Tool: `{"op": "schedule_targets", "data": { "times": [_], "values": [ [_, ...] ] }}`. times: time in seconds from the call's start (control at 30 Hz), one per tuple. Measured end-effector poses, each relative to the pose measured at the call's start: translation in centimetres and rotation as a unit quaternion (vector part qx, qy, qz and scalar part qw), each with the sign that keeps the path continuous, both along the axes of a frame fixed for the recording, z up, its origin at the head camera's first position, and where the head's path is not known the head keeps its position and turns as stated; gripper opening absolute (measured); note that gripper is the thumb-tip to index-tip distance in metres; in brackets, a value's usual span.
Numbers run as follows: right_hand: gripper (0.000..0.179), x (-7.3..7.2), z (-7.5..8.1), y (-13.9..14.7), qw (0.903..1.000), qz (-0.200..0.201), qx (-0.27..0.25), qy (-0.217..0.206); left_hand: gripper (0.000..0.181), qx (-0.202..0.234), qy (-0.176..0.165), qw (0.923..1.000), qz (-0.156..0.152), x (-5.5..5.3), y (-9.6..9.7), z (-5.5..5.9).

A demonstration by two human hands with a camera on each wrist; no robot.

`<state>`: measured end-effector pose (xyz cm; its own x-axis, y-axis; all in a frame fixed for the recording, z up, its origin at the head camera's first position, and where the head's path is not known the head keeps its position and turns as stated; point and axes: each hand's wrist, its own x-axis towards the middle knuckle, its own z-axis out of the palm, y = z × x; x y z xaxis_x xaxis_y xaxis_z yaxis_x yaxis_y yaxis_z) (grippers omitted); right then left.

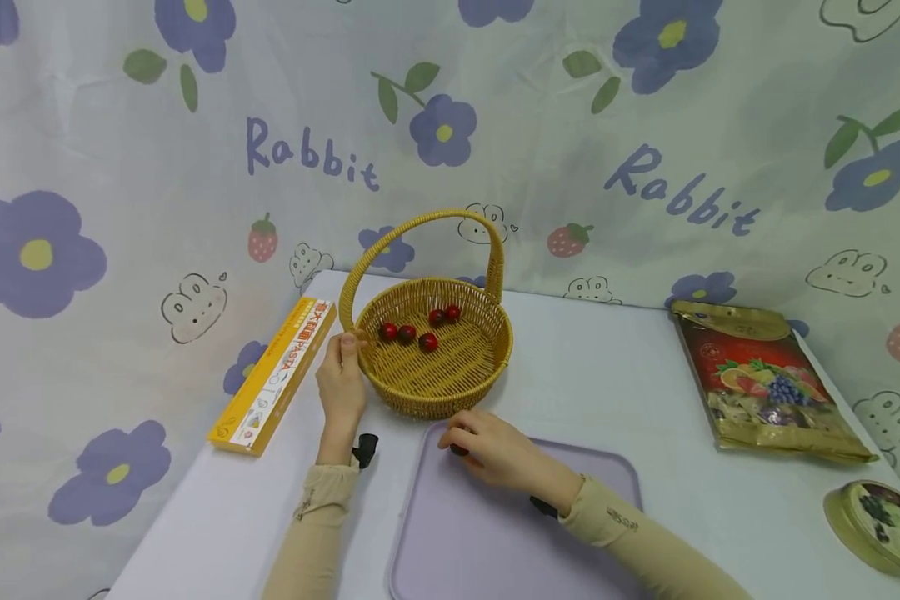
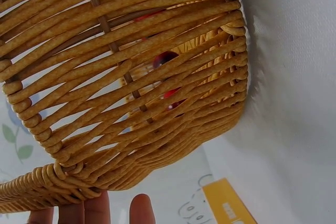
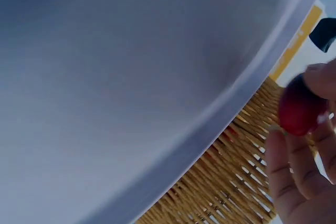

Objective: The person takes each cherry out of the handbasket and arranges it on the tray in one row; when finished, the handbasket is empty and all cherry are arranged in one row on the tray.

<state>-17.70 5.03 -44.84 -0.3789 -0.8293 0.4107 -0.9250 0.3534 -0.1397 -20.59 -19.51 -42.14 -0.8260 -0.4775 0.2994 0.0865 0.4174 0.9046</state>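
Observation:
A yellow wicker basket [image 1: 437,375] with a tall arched handle stands on the white table. Inside it lie several dark red cherries [image 1: 428,342], mostly toward the left and back. At the basket's left side my left hand [image 1: 341,392] grips the rim where the handle joins; its fingertips [image 2: 97,209] show against the weave in the left wrist view. Over the far end of a pale purple tray [image 1: 510,533], just in front of the basket, my right hand [image 1: 498,450] pinches one cherry [image 3: 302,106] between thumb and fingers.
Left of the basket lies a long yellow pasta box [image 1: 273,379]. A red and gold candy bag [image 1: 768,383] lies at the right, with a round tin [image 1: 881,527] nearer the front. A patterned cloth [image 1: 450,133] hangs behind the table.

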Motion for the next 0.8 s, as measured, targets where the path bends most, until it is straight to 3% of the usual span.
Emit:
{"op": "schedule_targets", "data": {
  "times": [0.37,0.8],
  "values": [
    [0.035,-0.5,-0.8,-0.6,0.9972,-0.010,0.070,-0.024,0.062,-0.005,0.000,0.9999,0.009,0.0,0.2,-0.4],
    [0.036,-1.0,-0.8,-0.5,0.9970,-0.037,0.059,-0.032,0.066,-0.012,0.004,0.9999,0.008,0.0,0.1,-0.1]
  ]
}}
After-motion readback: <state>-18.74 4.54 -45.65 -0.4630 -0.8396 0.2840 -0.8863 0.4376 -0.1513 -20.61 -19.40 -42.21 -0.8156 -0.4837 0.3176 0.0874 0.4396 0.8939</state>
